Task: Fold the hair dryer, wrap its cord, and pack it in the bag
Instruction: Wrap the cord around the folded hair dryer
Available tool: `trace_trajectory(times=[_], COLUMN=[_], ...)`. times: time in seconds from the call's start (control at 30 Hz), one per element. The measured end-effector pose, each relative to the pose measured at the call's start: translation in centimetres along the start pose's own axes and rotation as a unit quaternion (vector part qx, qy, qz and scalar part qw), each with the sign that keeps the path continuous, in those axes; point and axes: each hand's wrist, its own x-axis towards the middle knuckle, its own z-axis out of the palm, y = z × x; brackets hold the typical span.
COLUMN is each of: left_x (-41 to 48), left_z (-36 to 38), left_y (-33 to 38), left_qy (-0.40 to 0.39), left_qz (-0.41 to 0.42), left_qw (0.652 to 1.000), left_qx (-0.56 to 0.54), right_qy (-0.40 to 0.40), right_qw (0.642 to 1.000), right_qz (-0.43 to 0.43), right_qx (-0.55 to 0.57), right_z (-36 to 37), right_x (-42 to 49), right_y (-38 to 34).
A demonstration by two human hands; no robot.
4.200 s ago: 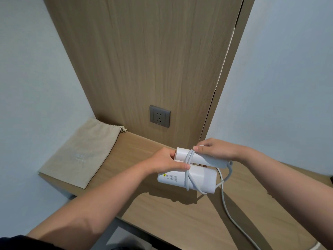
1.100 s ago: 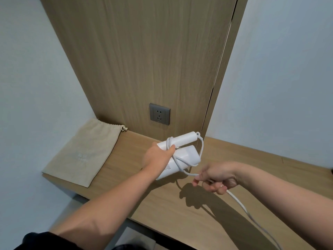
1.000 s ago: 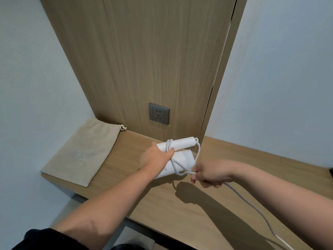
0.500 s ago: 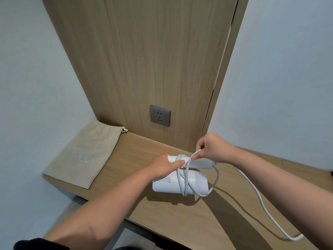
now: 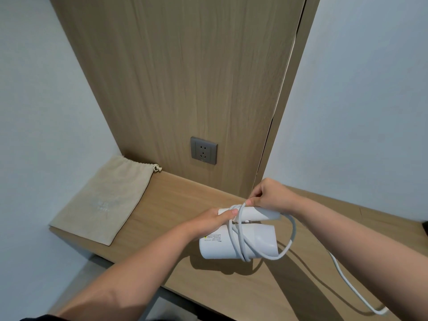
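The white hair dryer [image 5: 257, 242] is folded, handle lying along the barrel, and held just above the wooden shelf [image 5: 166, 205]. My left hand [image 5: 208, 224] grips its left end, thumb on the handle. Several turns of the white cord [image 5: 290, 237] circle the dryer's middle, and one loose loop hangs off to the right. My right hand [image 5: 266, 198] pinches the cord at the top of the handle. The rest of the cord trails right and down over the shelf. The beige drawstring bag [image 5: 104, 202] lies flat at the shelf's left end.
A grey wall socket [image 5: 203, 150] sits in the wooden panel behind the shelf. Pale walls close in on the left and right. The shelf's front edge runs diagonally below my arms, with floor visible beneath.
My right hand carried the cord from below the dryer up over the handle, adding another turn. The dryer tipped to lie level and shifted slightly right.
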Motion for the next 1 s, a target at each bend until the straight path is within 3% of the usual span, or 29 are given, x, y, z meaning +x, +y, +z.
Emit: trace_trajectory(times=[0.3,0.43,0.67,1.0], left_x=[0.7,0.5,1.0,1.1], left_z=[0.4,0.7,0.2,-1.1], left_y=[-0.4,0.2,1.5,2.4], left_qy=[-0.011,-0.024,0.001,0.053], left_qz=[0.008,0.010,-0.021,0.017], left_qw=[1.000,1.000,0.999,0.994], left_qx=[0.005,0.005,0.049,0.091], right_qy=[-0.063,-0.051,-0.010,-0.040], right_qw=[0.995,0.994,0.996,0.996], right_qz=[0.070,0.096,0.089,0.077], right_qx=[-0.022,-0.004,0.007,0.017], right_z=[1.3,1.5,1.3,0.5], right_x=[-0.1,-0.1,0.2,0.0], right_y=[0.2,0.5,1.1,0.8])
